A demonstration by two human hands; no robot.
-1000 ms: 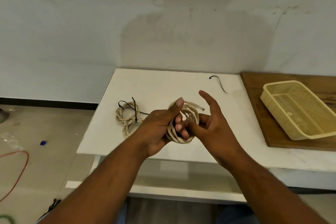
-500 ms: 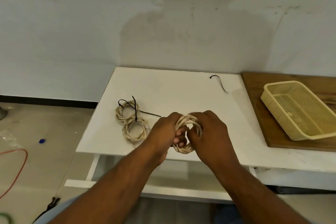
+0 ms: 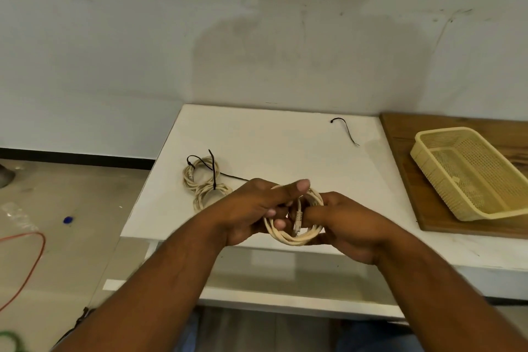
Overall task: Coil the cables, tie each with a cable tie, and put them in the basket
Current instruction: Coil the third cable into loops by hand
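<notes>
The head view shows both hands meeting over the near edge of a white table (image 3: 257, 134). The left hand (image 3: 251, 211) is closed on the left side of a coiled cream network cable (image 3: 288, 237), thumb stretched across the top of the coil. The right hand (image 3: 343, 226) is closed on the coil's right side, its fingers curled through the loop beside the cable's plug (image 3: 298, 218). Just left of the left hand lie two tied cable coils (image 3: 204, 183), touching each other, with black cable ties (image 3: 213, 170) around them. Beyond the right hand, well apart, a loose black cable tie (image 3: 345, 130) lies on the table. Far right of the right hand, a yellow plastic basket (image 3: 423, 157) sits on a wooden board (image 3: 400, 134).
</notes>
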